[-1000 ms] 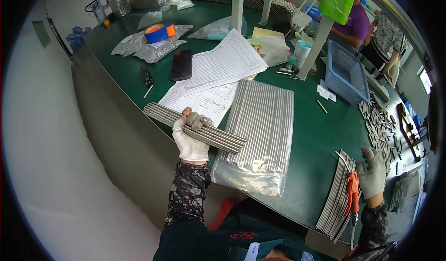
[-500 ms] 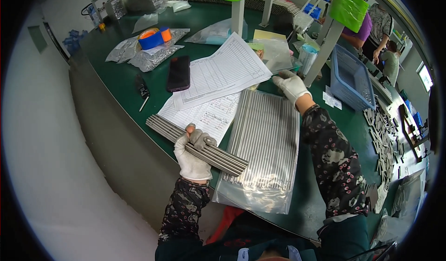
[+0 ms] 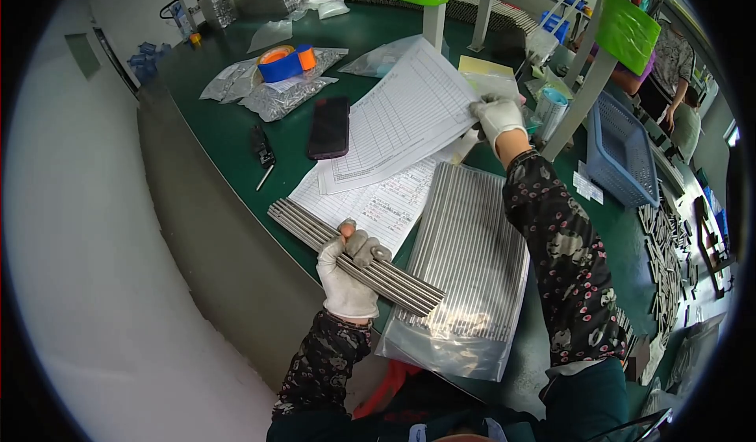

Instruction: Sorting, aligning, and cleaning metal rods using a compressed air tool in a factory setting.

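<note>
A bundle of thin metal rods (image 3: pixel 405 286) lies across my gloved left hand (image 3: pixel 346 277), whose fingers wrap round it. The bundle slants above the table's near edge and overlaps a clear plastic bag (image 3: pixel 441 355) packed with a row of similar metal rods (image 3: pixel 471 241). Farther off, my gloved right hand (image 3: pixel 500 118) pinches the right corner of a printed paper sheet (image 3: pixel 413 115). That corner is raised off the table, and the sheet bends upward. Beneath it lies a handwritten form (image 3: pixel 386 206), partly covered. A dark phone (image 3: pixel 328 129) rests at the papers' left edge.
Rolls of tape (image 3: pixel 280 66) sit on filled plastic bags at the back left. A small black tool (image 3: pixel 262 149) lies near the left edge. On the right stand a blue basket (image 3: pixel 622 155) and a post (image 3: pixel 581 107); loose rods (image 3: pixel 663 269) are scattered beyond. Other people are at the far right.
My right hand has closed on the printed sheet's corner and lifted it. My left hand keeps hold of the rods. The whole view has shifted slightly.
</note>
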The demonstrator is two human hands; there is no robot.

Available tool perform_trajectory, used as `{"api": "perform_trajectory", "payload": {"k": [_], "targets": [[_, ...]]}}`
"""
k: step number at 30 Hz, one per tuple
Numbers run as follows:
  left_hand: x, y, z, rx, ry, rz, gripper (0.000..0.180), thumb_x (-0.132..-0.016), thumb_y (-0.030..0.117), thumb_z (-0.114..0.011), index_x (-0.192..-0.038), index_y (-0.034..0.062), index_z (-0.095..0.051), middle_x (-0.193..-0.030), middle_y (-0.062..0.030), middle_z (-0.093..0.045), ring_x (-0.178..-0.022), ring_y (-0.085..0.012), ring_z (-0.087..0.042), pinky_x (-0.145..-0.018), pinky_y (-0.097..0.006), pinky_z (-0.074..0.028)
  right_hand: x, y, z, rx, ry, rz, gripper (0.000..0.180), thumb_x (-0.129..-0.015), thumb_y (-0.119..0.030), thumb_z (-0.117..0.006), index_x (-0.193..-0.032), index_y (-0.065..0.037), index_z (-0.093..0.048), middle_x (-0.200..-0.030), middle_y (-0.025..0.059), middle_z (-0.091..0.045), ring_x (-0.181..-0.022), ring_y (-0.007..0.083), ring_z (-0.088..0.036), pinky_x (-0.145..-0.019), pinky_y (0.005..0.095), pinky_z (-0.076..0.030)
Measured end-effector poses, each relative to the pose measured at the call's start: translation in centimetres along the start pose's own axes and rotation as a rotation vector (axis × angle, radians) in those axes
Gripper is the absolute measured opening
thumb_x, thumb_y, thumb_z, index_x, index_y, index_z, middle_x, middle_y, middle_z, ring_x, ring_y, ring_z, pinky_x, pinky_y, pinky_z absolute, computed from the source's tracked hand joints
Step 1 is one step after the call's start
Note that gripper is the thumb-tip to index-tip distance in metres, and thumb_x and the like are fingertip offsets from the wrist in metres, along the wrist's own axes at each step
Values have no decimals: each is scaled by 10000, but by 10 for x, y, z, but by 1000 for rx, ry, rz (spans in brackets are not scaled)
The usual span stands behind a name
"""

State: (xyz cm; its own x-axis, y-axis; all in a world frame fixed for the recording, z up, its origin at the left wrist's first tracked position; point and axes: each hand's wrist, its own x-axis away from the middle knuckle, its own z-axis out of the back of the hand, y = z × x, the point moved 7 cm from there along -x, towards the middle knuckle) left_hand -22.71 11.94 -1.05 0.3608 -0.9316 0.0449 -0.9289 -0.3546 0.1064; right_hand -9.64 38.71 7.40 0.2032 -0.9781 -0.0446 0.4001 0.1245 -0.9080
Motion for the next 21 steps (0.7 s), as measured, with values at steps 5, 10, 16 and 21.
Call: {"api": "perform_trajectory", "payload": {"k": [5,10,16,21], "targets": [[-3,-4,-2,6,-7,-10,65,-792,113,-488,-837,66,-488,-598,52,-327,-516,-64,-359,-635,-274,-423,-13,-49,35,214,206,298,301,-792,-177,-577,-1028,10,-590,-646,58,-595,-430,121,-521,-395,249,-403],[-5,1,-1,19,-8,-14,70,-789,114,-486,-832,59,-495,-594,51,-309,-516,-67,-348,-637,-280,-422,20,-99,64,445,344,396,307,-785,-216,-587,-1022,-24,-614,-776,135,-650,-602,194,-624,-580,278,-485],[-7,-1,-1,10,12,-16,76,-782,113,-475,-827,55,-495,-593,52,-314,-519,-74,-348,-639,-282,-415,37,-145,105,543,560,616,286,-776,-234,-612,-983,-37,-627,-837,128,-657,-794,248,-637,-730,297,-477],[-5,-9,0,-10,33,-4,73,-784,112,-472,-834,61,-485,-595,55,-311,-517,-70,-340,-637,-280,-417,93,-174,155,452,635,889,234,-809,-186,-621,-984,-30,-617,-843,121,-658,-786,176,-641,-703,246,-474]]}}
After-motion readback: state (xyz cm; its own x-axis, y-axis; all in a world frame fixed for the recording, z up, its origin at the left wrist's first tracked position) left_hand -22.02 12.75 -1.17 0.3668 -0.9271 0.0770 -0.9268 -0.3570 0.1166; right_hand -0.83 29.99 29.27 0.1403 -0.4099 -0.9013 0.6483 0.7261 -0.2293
